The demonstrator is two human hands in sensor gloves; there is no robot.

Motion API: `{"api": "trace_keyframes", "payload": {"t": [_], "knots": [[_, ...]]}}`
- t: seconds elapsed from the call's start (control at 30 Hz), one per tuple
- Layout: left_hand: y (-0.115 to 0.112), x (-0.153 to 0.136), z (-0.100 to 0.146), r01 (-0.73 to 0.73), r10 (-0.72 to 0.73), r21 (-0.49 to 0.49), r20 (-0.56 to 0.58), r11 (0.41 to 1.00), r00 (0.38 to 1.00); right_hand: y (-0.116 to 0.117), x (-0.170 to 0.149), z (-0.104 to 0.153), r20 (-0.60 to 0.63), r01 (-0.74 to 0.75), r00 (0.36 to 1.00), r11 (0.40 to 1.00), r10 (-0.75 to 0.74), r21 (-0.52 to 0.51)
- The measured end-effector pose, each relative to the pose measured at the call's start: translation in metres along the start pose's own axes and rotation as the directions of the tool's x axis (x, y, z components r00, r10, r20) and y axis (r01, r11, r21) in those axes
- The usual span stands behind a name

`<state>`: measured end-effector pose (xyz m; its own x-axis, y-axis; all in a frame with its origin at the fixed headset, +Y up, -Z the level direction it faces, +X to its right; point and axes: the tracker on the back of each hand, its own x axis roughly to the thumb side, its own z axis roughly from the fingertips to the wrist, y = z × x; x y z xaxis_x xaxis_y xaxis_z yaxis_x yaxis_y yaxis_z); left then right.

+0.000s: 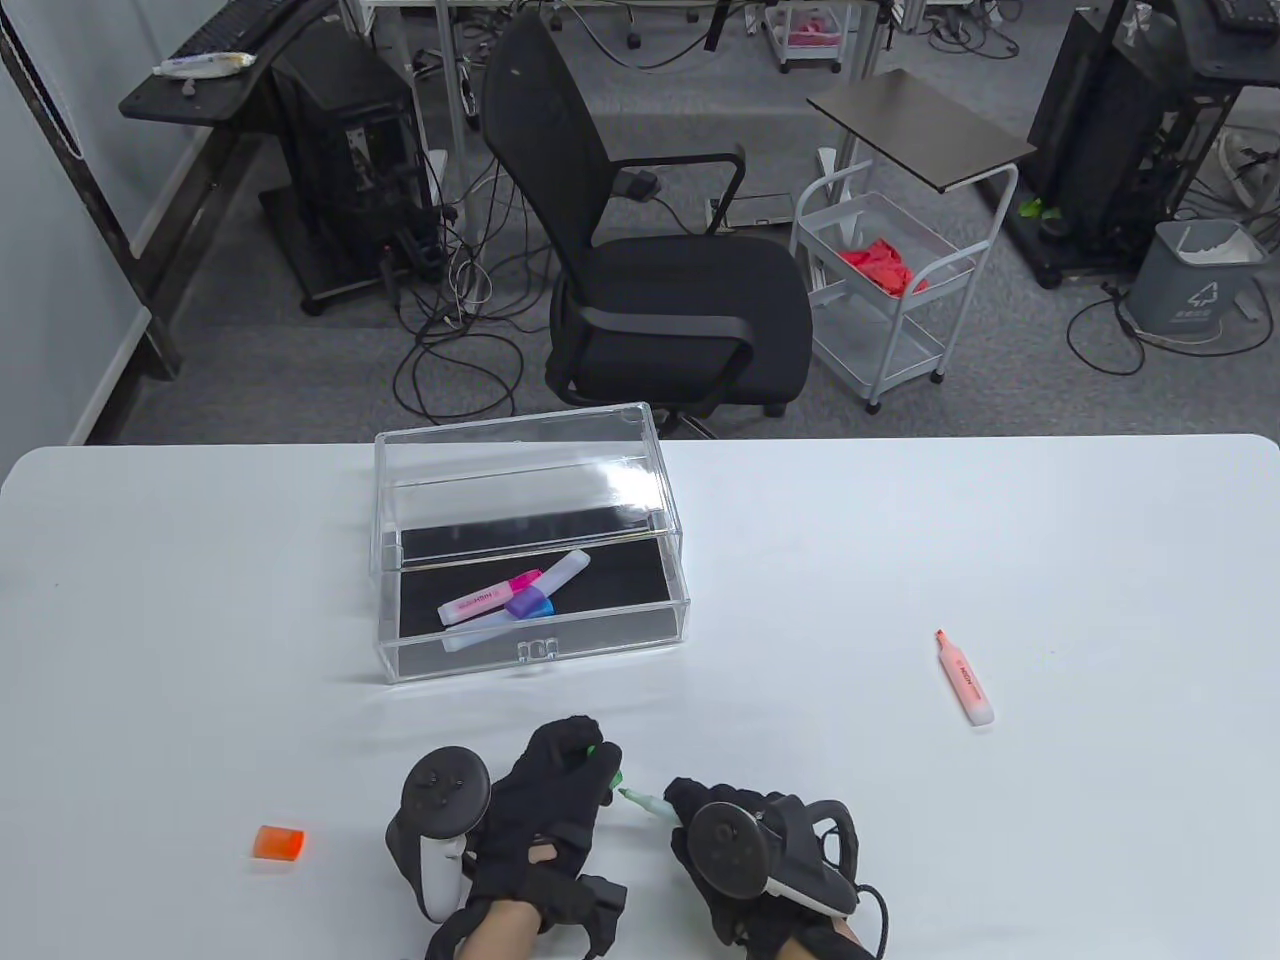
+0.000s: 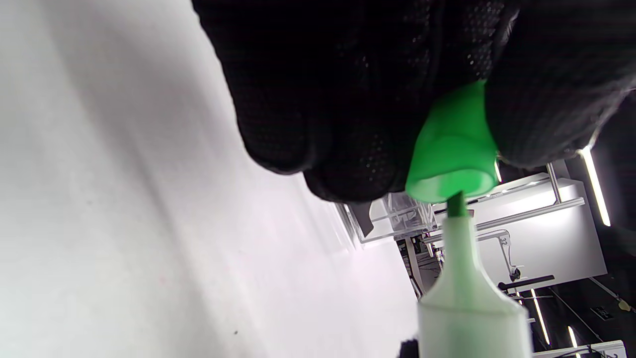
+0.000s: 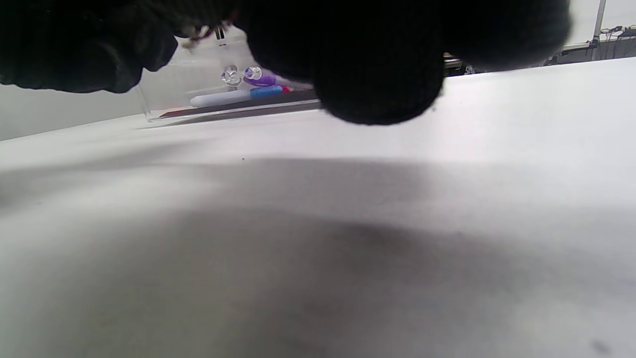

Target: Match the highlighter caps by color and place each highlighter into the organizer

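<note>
My left hand pinches a green cap, whose open end faces the tip of a pale green highlighter. My right hand grips that highlighter by its body, which is mostly hidden under the glove. The tip sits just at the cap's mouth. The clear organizer stands behind the hands with its drawer pulled out. In the drawer lie a pink highlighter, a blue-capped one and a purple-capped one. An uncapped orange highlighter lies at the right, and its orange cap at the left.
The white table carries everything. Behind its far edge stand a black office chair and a white wire cart.
</note>
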<state>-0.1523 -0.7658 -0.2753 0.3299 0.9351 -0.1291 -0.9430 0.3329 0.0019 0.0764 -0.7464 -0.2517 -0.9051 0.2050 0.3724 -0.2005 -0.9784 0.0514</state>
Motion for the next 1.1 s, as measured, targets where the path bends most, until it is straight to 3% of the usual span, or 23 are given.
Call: {"api": "trace_keyframes", "payload": {"t": [0.53, 0.83, 1.1], "knots": [[-0.020, 0.004, 0.005, 0.027, -0.025, -0.059, 0.037, 0.998, 0.999, -0.005, -0.004, 0.002, -0.074, -0.043, 0.997, 0.996, 0.038, -0.072], [-0.034, 0.018, 0.007, 0.276, -0.247, -0.130, 0.203, 0.952, 0.947, -0.006, -0.010, 0.002, -0.114, -0.113, 0.988, 0.989, 0.102, -0.095], [-0.038, 0.036, 0.014, 0.441, -0.403, -0.045, 0.328, 0.897, 0.854, -0.010, -0.014, 0.002, -0.080, -0.023, 0.997, 0.996, 0.016, -0.085]]}}
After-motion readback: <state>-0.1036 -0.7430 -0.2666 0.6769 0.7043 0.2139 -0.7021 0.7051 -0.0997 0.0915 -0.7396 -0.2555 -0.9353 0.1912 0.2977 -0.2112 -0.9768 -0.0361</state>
